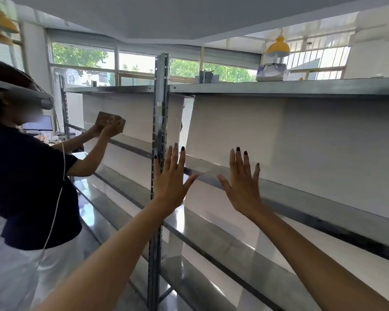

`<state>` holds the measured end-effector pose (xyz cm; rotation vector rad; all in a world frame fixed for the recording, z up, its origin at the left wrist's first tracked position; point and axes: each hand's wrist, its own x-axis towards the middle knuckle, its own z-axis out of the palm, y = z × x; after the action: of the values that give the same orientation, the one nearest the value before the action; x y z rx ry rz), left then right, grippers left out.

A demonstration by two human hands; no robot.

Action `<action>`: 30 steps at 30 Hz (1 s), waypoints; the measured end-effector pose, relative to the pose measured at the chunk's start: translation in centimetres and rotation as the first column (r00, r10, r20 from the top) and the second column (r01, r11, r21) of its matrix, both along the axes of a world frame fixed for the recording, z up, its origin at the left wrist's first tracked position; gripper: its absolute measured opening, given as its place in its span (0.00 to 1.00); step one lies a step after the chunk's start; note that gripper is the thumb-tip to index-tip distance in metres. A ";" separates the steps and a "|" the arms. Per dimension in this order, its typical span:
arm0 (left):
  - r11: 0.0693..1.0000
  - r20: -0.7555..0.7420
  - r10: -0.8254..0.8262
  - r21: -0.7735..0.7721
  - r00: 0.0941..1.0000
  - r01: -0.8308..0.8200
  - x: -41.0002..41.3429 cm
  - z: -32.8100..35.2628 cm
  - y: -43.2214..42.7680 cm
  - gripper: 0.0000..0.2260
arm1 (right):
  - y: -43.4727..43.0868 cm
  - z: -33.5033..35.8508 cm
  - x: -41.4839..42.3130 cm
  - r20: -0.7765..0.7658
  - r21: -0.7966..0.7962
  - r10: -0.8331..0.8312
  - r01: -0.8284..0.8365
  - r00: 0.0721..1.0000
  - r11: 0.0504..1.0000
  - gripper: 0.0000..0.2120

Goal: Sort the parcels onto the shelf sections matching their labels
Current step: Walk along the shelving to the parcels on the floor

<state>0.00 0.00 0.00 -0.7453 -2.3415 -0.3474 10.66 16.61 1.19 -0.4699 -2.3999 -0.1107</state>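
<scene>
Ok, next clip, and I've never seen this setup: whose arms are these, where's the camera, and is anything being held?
No machine here. The single camera sits on a person's head, so the two bare arms are the wearer's own. Their left hand and right hand are raised with fingers spread, holding nothing, in front of a metal shelving rack. A pale bundle lies on its top board. At the left a second person, wearing a headset, holds a brown parcel in both hands near the rack.
</scene>
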 end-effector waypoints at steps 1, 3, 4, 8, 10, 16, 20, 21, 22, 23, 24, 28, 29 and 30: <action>1.000 0.011 0.012 0.009 1.000 -0.012 -0.6 -0.1 -0.7 0.39 | -0.6 0.0 -0.7 0.025 0.000 -0.002 0.002 1.000 1.000 0.42; 0.999 0.000 0.015 0.036 1.000 -0.015 -2.6 -0.6 -2.0 0.39 | -1.7 -0.3 -2.6 0.015 0.029 -0.004 0.004 1.000 1.000 0.42; 0.999 0.000 0.020 0.030 1.000 -0.020 -4.0 -1.0 -2.8 0.38 | -2.1 -0.7 -3.7 0.002 0.031 -0.005 0.005 1.000 1.000 0.42; 1.000 0.008 -0.009 -0.011 1.000 0.009 -8.3 -0.9 -6.1 0.40 | -4.7 -1.6 -8.7 -0.008 -0.005 -0.008 0.008 1.000 1.000 0.43; 1.000 0.005 -0.020 -0.024 1.000 0.020 -10.8 -0.7 -7.8 0.40 | -6.4 -1.6 -11.3 0.000 -0.036 -0.008 0.008 1.000 0.999 0.46; 0.999 0.011 -0.036 -0.023 0.999 0.036 -17.5 -0.1 -11.9 0.37 | -11.0 -1.7 -17.5 0.038 -0.074 -0.007 0.009 0.999 0.997 0.37; 0.997 0.019 -0.079 -0.024 0.997 0.079 -19.8 -0.6 -13.0 0.36 | -12.0 -2.0 -19.5 0.067 -0.080 -0.061 0.067 0.996 0.995 0.40; 0.996 0.018 -0.088 -0.027 0.996 0.089 -20.3 -0.9 -13.1 0.36 | -12.1 -2.0 -19.9 0.061 -0.082 -0.070 0.074 0.996 0.994 0.42; 0.995 0.022 -0.097 -0.029 0.995 0.098 -20.7 -1.1 -13.0 0.36 | -12.1 -2.0 -20.4 0.055 -0.083 -0.074 0.079 0.996 0.993 0.44; 0.994 0.027 -0.102 -0.033 0.994 0.103 -21.1 -1.4 -12.9 0.37 | -12.1 -2.1 -20.7 0.056 -0.081 -0.079 0.083 0.995 0.993 0.48; 0.993 0.028 -0.107 -0.040 0.994 0.108 -21.5 -1.7 -12.8 0.38 | -12.1 -2.1 -21.1 0.060 -0.080 -0.086 0.091 0.994 0.993 0.50; 0.991 -0.010 -0.115 -0.073 0.993 0.114 -22.9 -2.4 -11.8 0.38 | -11.5 -2.6 -22.3 0.068 -0.073 -0.116 0.121 0.991 0.990 0.52; 0.990 -0.024 -0.119 -0.084 0.993 0.117 -23.2 -2.4 -11.4 0.38 | -11.3 -2.6 -22.5 0.066 -0.071 -0.116 0.121 0.991 0.990 0.52; 0.988 -0.037 -0.129 -0.094 0.991 0.125 -23.5 -2.4 -11.1 0.38 | -10.9 -2.6 -22.7 0.069 -0.071 -0.118 0.123 0.991 0.990 0.52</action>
<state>-23.51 -11.07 -2.40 -0.9401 -2.2875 -0.2778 -12.04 5.70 -1.45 -0.6560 -2.4452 -0.0909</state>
